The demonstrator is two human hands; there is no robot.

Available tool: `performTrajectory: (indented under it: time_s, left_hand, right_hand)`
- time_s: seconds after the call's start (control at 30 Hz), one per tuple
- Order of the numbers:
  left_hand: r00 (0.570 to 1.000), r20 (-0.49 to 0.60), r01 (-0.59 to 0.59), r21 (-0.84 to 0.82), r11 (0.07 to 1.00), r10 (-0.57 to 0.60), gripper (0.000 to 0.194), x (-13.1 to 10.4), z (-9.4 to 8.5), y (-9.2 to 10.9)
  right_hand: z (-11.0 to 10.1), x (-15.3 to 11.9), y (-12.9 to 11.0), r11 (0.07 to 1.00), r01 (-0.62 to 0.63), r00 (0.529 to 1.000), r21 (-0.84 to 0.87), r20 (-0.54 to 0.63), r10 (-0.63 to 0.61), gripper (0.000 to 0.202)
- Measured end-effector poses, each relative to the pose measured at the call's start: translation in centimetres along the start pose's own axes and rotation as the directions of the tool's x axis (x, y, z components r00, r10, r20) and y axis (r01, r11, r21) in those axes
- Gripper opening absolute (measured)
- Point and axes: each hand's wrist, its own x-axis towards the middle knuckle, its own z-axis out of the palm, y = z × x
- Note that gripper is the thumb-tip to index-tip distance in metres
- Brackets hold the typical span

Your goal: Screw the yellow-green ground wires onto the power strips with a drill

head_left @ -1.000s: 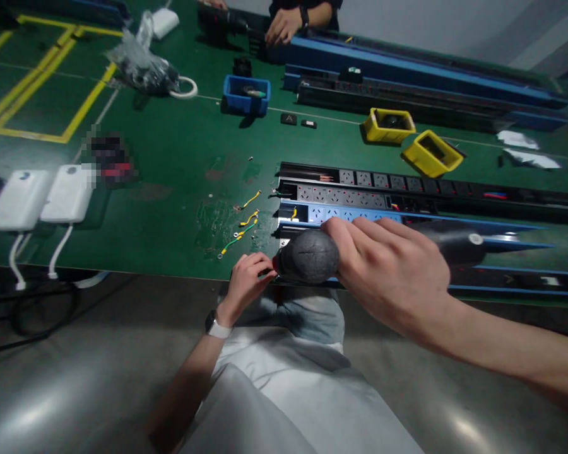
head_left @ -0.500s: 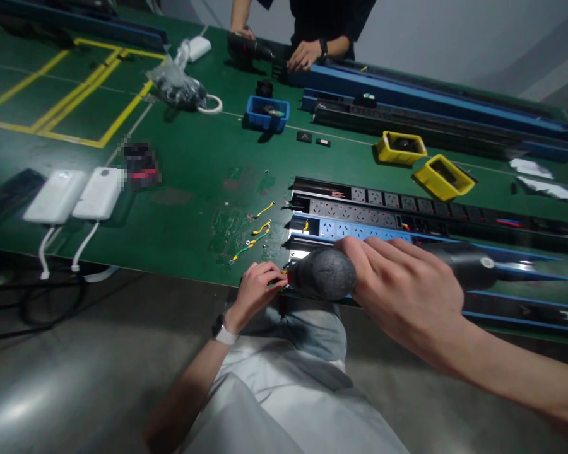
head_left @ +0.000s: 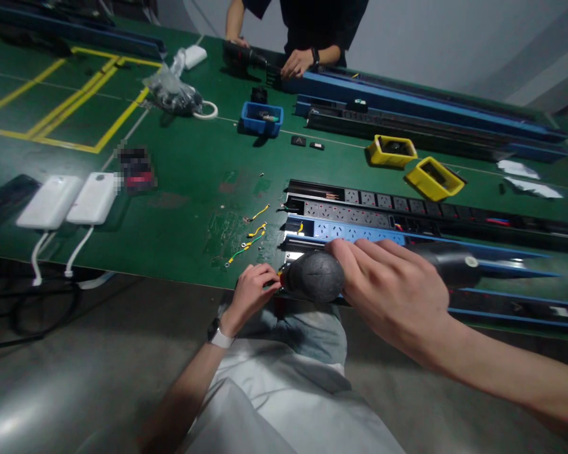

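Observation:
My right hand [head_left: 392, 284] is closed around a black power screwdriver [head_left: 317, 276], seen from its rounded end. Its tip and the spot it works on are hidden under its body. At the table's front edge, my left hand [head_left: 254, 290] pinches beside the tool, at the near end of the socket strips. A bit of red and yellow shows at its fingertips, too small to name. Several socket strips lie side by side, among them a blue power strip [head_left: 355, 234] and a black power strip [head_left: 345, 211]. Short yellow-green ground wires [head_left: 238, 254] with ring terminals lie just left of them.
Yellow bins [head_left: 392, 151] and a blue bin [head_left: 262, 120] stand further back. Across the table, a co-worker's hands [head_left: 297, 63] work with another power tool [head_left: 241, 57] at a long blue profile [head_left: 383, 94]. White power banks [head_left: 93, 198] with cables sit at left.
The whole view has shifted slightly, with things appearing a little further left. Both hands stay at the strip end in nearly the same pose.

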Motion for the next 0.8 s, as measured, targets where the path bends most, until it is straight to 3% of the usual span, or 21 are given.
performTrajectory:
  time_s: [0.8]
  left_hand:
    - [1.0, -0.007, -0.002, -0.025, 1.0, 0.002, 0.04, -0.27, 0.2, -0.15]
  right_hand:
    - [0.17, 0.44, 0.15, 1.0, 0.008, 1.0, 0.002, 0.006, -0.008, 0.008]
